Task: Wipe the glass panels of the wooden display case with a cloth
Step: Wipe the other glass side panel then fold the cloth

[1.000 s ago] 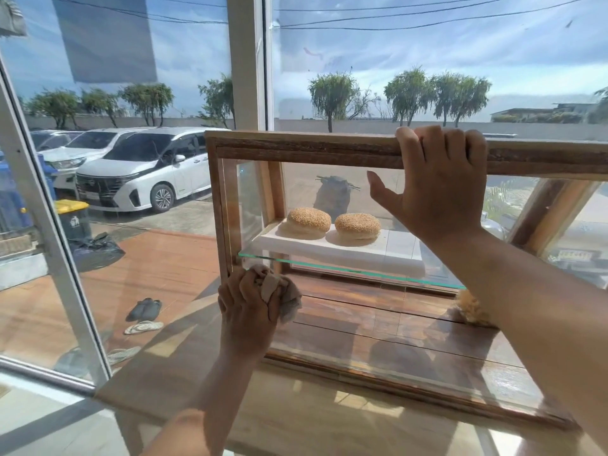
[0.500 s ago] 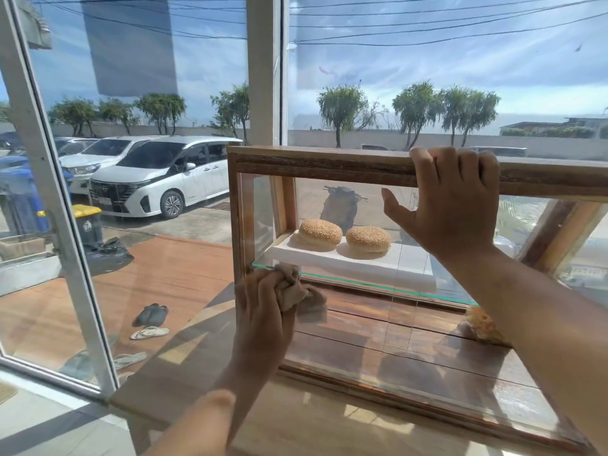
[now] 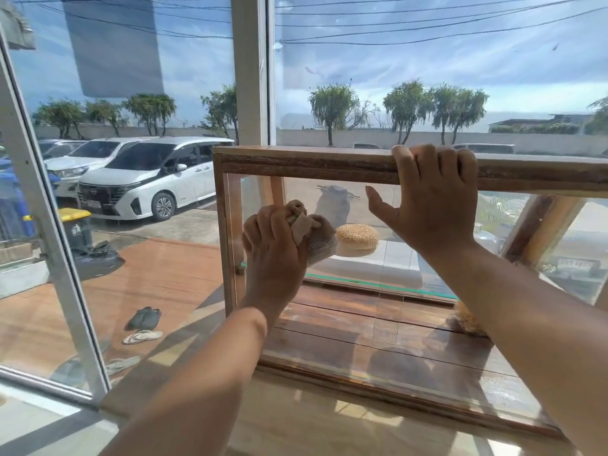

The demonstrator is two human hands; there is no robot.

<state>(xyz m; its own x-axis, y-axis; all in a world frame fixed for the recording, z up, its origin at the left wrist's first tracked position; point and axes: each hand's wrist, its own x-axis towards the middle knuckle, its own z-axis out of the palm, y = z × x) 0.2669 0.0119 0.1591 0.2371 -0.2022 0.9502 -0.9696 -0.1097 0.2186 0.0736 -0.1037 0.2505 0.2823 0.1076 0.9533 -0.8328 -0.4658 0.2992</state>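
Note:
A wooden display case (image 3: 296,164) with glass panels stands on a wooden counter in front of me. My left hand (image 3: 273,251) is shut on a crumpled beige cloth (image 3: 312,236) and presses it against the front glass panel (image 3: 378,324) near its upper left. My right hand (image 3: 431,199) grips the case's top wooden rail, fingers curled over it, thumb spread on the glass. Inside, a sesame bun (image 3: 357,240) sits on a white slab over a glass shelf (image 3: 378,284); a second bun is hidden behind the cloth.
The case sits close to a large window with a white frame post (image 3: 250,70). Outside are white parked cars (image 3: 144,179), a bin with a yellow lid (image 3: 74,225) and sandals (image 3: 143,327) on a reddish deck. The wooden counter (image 3: 312,429) extends toward me.
My left hand with the cloth has moved up the front glass, from below the shelf level to in front of the left bun. My right hand has stayed on the top rail.

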